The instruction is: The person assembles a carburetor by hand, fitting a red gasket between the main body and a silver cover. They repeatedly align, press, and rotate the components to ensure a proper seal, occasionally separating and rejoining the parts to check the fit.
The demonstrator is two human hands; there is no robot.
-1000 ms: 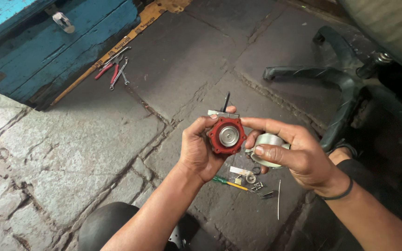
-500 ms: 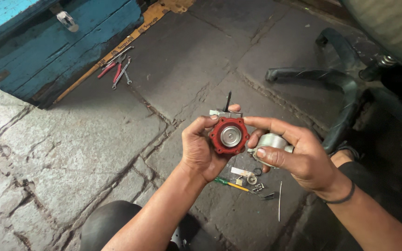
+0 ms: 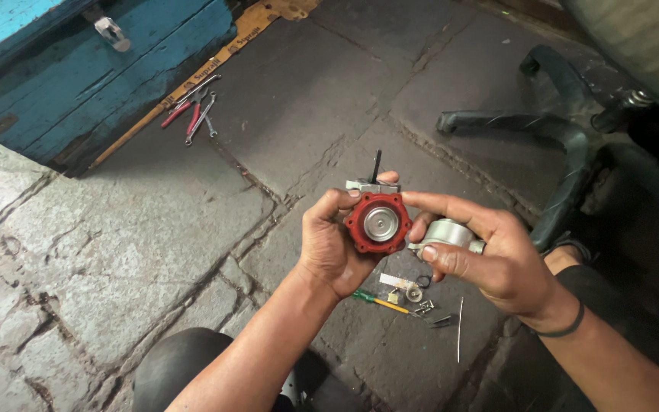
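My left hand (image 3: 331,246) grips a small round part with a red scalloped rubber disc and a shiny metal centre (image 3: 377,222); a thin black stem sticks up from its top. My right hand (image 3: 491,259) holds a silver metal cap (image 3: 447,233) in the palm, while its forefinger and thumb touch the red disc's right edge. Both hands hover above the stone floor (image 3: 154,236). Below them lie a small screwdriver with a green and yellow handle (image 3: 371,299), small metal pieces (image 3: 413,294), a black ring and a thin wire (image 3: 460,329).
A blue wooden box (image 3: 78,69) stands at the top left, with red-handled pliers and spanners (image 3: 192,111) on the floor beside it. A black swivel-chair base (image 3: 566,145) spreads at the right. My knee (image 3: 177,374) shows at the bottom.
Both hands have held the same parts throughout, shifting only slightly. The right forefinger has stretched out over the red disc's upper edge.
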